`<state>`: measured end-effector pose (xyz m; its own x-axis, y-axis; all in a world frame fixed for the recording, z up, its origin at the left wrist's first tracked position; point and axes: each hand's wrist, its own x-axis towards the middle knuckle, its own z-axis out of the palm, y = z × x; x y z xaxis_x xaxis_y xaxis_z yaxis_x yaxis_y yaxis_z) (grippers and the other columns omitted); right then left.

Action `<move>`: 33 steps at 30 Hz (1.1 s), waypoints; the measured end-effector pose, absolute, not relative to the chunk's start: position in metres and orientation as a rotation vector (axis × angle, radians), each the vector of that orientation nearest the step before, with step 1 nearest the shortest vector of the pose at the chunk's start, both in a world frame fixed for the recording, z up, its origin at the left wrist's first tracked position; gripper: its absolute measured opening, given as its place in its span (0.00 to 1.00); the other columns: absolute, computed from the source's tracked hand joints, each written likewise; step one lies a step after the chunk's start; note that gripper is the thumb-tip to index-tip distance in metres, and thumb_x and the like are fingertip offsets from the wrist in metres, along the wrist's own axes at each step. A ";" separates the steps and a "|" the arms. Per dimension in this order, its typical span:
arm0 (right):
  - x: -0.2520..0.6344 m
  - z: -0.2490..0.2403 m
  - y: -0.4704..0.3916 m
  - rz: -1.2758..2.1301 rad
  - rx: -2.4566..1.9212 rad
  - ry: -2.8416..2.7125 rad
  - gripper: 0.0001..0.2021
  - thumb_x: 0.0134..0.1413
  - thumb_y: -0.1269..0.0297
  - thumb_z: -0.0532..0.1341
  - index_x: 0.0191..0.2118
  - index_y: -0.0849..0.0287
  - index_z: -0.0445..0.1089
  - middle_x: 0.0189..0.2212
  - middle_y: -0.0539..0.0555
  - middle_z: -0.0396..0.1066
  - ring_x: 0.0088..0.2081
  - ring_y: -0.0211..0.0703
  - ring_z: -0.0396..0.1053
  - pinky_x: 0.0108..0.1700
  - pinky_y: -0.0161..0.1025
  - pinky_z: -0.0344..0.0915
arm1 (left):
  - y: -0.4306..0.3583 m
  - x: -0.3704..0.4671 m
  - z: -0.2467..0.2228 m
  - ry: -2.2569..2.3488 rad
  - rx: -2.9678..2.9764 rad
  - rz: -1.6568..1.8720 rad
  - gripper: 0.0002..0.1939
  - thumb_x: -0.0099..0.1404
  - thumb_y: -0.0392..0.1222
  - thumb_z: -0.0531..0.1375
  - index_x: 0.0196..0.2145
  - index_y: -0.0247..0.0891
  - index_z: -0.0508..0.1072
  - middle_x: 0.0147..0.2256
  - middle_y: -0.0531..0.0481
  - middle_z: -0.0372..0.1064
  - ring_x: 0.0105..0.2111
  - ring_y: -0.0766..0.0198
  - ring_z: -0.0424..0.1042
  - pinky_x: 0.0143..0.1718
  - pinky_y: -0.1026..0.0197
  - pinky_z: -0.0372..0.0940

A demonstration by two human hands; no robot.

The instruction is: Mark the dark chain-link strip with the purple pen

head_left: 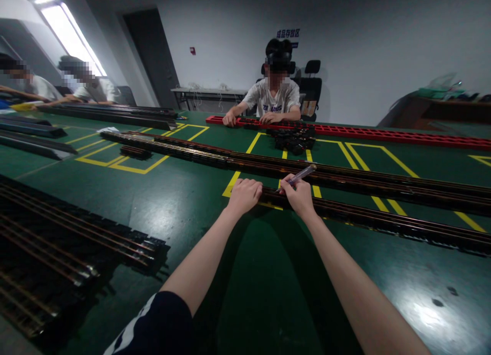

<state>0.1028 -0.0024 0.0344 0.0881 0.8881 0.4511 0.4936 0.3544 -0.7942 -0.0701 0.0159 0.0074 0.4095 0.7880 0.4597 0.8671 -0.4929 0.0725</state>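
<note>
My left hand [245, 195] is closed over the near end of a long black strip [368, 219] with thin copper-coloured bars along it. In my right hand [299, 195] is a pen-like tool [303, 175] with a clear purplish body, its back end pointing up to the right. Its thin tip points down at the strip, close to my left fingers; whether it touches cannot be made out. The strip lies flat on the green table [253, 283] and runs off to the right. Just behind it lie more long strips of the same kind [215, 157].
Several copper-barred strips [69, 227] lie at the left. Across the table a person [276, 96] has both hands at a long red lattice rail [368, 132], near a pile of black parts [293, 140]. Black channels [111, 112] and other people are at the far left.
</note>
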 end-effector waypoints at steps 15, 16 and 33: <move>0.111 0.031 -0.002 0.340 -1.298 -1.490 0.11 0.49 0.59 0.55 0.21 0.55 0.65 0.16 0.51 0.70 0.22 0.44 0.70 0.32 0.39 0.64 | 0.017 -0.072 0.006 -1.457 -2.492 -0.708 0.20 0.71 0.40 0.43 0.39 0.39 0.74 0.38 0.48 0.76 0.38 0.59 0.71 0.43 0.54 0.58; 0.112 0.030 -0.002 0.330 -1.300 -1.479 0.10 0.49 0.59 0.55 0.21 0.55 0.65 0.16 0.51 0.70 0.22 0.44 0.70 0.31 0.39 0.64 | 0.017 -0.072 0.006 -1.453 -2.490 -0.707 0.20 0.71 0.40 0.43 0.38 0.39 0.74 0.37 0.48 0.76 0.38 0.59 0.71 0.42 0.54 0.58; 0.112 0.029 -0.003 0.262 -1.272 -1.569 0.10 0.49 0.60 0.54 0.21 0.55 0.64 0.15 0.51 0.69 0.21 0.45 0.70 0.30 0.39 0.63 | 0.017 -0.072 0.003 -1.417 -2.487 -0.751 0.18 0.71 0.40 0.45 0.38 0.38 0.75 0.37 0.49 0.76 0.36 0.60 0.71 0.42 0.56 0.58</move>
<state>0.1122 -0.0032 0.0292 0.1160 0.8123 0.5715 0.5824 0.4105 -0.7016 -0.0724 0.0175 0.0032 0.4173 0.7523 0.5098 0.8443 -0.5284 0.0887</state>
